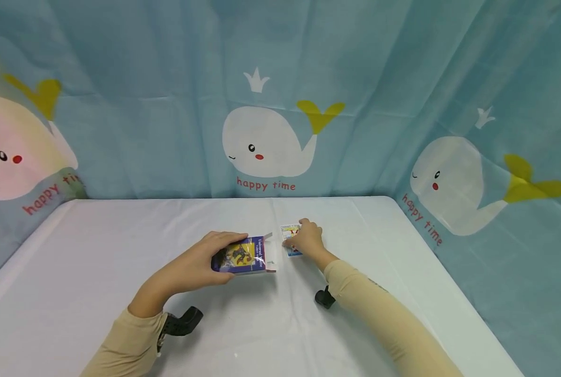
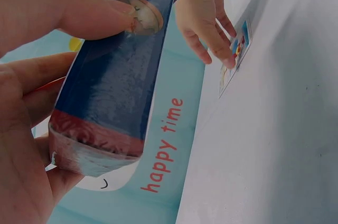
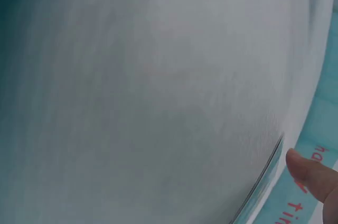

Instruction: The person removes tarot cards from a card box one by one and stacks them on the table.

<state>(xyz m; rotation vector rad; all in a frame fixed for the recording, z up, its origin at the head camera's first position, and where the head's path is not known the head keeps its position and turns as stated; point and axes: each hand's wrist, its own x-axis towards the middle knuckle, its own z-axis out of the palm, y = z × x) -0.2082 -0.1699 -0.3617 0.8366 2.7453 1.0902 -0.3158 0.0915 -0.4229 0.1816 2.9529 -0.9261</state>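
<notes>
My left hand (image 1: 197, 264) grips a blue tarot card box (image 1: 241, 255) by its closed end, thumb on the near side and fingers on the far side. The box is tilted above the table, and its open end with loose flaps faces right. Its contents cannot be seen. Just right of that end, a thin stack of picture cards (image 1: 289, 231) lies flat. My right hand (image 1: 310, 242) is over the cards with its fingers spread, fingertips at the edges. In the right wrist view the thumb (image 3: 309, 174) stands slightly off the stack's edge.
A white cloth covers the table (image 1: 96, 251). Behind and to the right hangs a blue curtain (image 1: 167, 131) printed with whales. Black wrist cameras (image 1: 183, 322) sit at both wrists, close above the cloth.
</notes>
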